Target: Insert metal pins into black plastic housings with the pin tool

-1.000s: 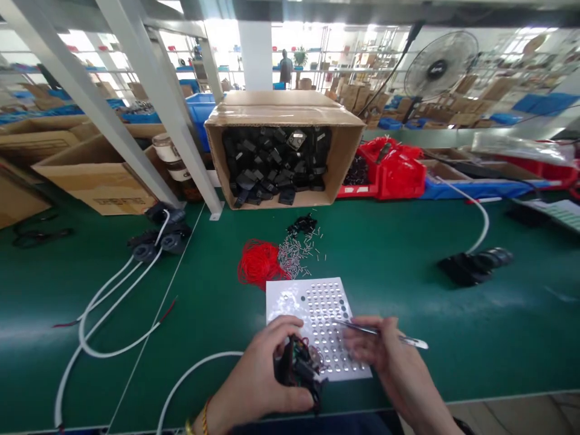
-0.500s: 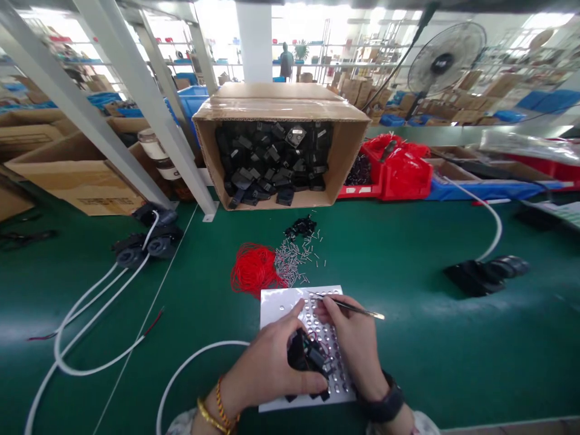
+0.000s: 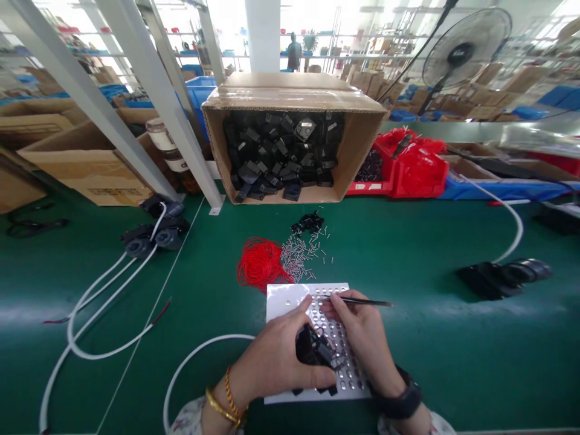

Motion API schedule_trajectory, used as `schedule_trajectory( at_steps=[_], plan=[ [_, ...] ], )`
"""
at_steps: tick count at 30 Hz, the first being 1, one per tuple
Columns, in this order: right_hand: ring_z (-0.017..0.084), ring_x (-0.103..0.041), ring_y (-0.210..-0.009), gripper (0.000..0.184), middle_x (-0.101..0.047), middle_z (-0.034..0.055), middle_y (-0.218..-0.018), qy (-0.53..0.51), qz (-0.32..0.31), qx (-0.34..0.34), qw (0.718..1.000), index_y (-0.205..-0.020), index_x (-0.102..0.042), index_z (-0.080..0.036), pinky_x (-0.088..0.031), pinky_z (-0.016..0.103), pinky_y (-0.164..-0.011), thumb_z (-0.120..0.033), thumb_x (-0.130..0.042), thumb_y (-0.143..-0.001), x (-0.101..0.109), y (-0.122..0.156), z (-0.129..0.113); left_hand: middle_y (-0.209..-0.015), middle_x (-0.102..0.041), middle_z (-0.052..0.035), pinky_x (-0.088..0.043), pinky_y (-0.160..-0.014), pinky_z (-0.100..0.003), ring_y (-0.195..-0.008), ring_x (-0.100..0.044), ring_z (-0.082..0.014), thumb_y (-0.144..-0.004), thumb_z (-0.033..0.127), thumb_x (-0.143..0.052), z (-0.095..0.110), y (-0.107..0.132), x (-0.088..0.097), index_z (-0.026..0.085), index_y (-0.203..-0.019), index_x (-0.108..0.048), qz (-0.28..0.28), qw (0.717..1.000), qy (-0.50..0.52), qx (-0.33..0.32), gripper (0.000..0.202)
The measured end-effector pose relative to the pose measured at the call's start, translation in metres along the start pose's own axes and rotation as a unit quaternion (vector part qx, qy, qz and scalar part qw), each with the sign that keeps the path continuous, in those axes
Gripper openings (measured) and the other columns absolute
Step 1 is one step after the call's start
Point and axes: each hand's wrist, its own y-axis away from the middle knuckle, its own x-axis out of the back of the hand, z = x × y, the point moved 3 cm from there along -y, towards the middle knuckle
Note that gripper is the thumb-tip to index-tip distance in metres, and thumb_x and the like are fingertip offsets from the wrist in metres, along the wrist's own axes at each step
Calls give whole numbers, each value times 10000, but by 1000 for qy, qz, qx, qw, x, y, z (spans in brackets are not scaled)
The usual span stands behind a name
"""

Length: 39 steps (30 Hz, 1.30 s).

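1. Holding a black housing (image 3: 306,349) in our left hand (image 3: 281,356), thumb on the near side, we have its open face, with wires and small parts showing, above the middle of the white sheet (image 3: 278,309). Whether it touches the sheet we cannot tell.
2. Our right hand (image 3: 362,323), over the sheet's right half, pinches slim metal tweezers (image 3: 371,301) narrowly between thumb and fingers. Their tip points left above the sheet's far part, close to our left index fingertip; we cannot tell whether the two touch.
3. Rows of shiny discs (image 3: 343,384) cover much of the sheet's right side, and one sits apart toward its far left corner. Beneath the sheet we see the green worktop (image 3: 408,241).
4. Close against the sheet's far left corner we have a tangle of red wire (image 3: 260,263). Thin metal pins (image 3: 296,257) lie scattered beside it, and small black pieces (image 3: 308,222) are heaped beyond those.
5. Farther beyond the sheet, a cardboard box (image 3: 294,96) opens toward us, full of black casings (image 3: 272,158); a red bin (image 3: 419,181) stands to its right.
6. Well left of the sheet we see three black units (image 3: 156,232) with white cables (image 3: 86,296); well right of it lies a black unit with a ribbed barrel (image 3: 502,278).
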Motion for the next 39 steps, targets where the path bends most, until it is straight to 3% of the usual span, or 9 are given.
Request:
schedule_trajectory(
  at_steps=[4, 12, 17, 21, 25, 30, 35, 39],
  plan=[
    [251, -678, -664, 401, -699, 106, -701, 1, -3, 1, 1000, -811, -621, -141, -548, 340, -633, -532, -687, -752, -1, 1, 0, -1443, -369, -160, -372, -1026, -497, -1252, -430, -383, -601, 453, -787, 2, 0, 0, 170, -1352, -433, 2, 1000, 1, -12, 877],
    [243, -676, -680, 390, -700, 92, -726, -19, 24, 8, 999, -822, -619, -148, -553, 338, -638, -528, -680, -765, -2, 1, 7, -1428, -395, -158, -370, -1025, -488, -1248, -435, -376, -616, 478, -778, 1, -1, 0, 164, -1339, -447, 4, 1000, 3, -21, 856],
    [241, -672, -685, 362, -690, 75, -719, -26, 26, 18, 999, -831, -596, -163, -547, 327, -611, -505, -695, -762, -2, 2, 6, -1296, -540, -144, -450, -940, -456, -1149, -520, -361, -602, 484, -776, 0, -1, 1, 165, -1303, -489, 13, 999, 25, -15, 821],
    [227, -674, -680, 332, -685, 54, -722, -36, 22, 26, 999, -840, -562, -185, -548, 324, -626, -470, -713, -761, -2, 3, 5, -1134, -626, -94, -481, -884, -395, -1062, -568, -316, -583, 416, -785, -6, 0, 3, 179, -1228, -529, 26, 994, 103, -6, 733],
    [233, -691, -738, 328, -707, 81, -764, -79, -5, 14, 997, -847, -567, -167, -561, 323, -672, -449, -718, -771, 1, 4, 7, -973, -651, -44, -491, -804, -323, -912, -612, -239, -645, 294, -735, -12, 8, 8, 176, -1061, -548, 102, 973, 207, -7, 471],
    [220, -695, -808, 340, -724, 95, -842, -234, -13, -52, 971, -837, -596, -168, -571, 258, -691, -359, -824, -673, 7, 9, 0, -1203, -558, -64, -441, -942, -338, -1098, -541, -242, -676, 256, -771, -16, 23, 10, 226, -1222, -410, 238, 936, 251, -65, 655],
    [196, -673, -870, 243, -718, 73, -888, -357, -108, -124, 920, -814, -623, -187, -549, 276, -773, -324, -798, -714, -6, 32, -24, -1302, -487, -51, -353, -1057, -381, -1220, -450, -249, -663, 112, -754, -23, 26, -2, 249, -1244, -406, 284, 928, 227, -78, 691],
    [185, -653, -844, 224, -709, 65, -861, -343, -127, -112, 924, -763, -620, -191, -513, 281, -802, -349, -777, -736, -24, 46, -34, -1265, -529, -23, -353, -1055, -372, -1190, -483, -235, -601, 15, -755, -20, 24, -4, 261, -1209, -463, 280, 939, 193, -46, 717]
  ],
)
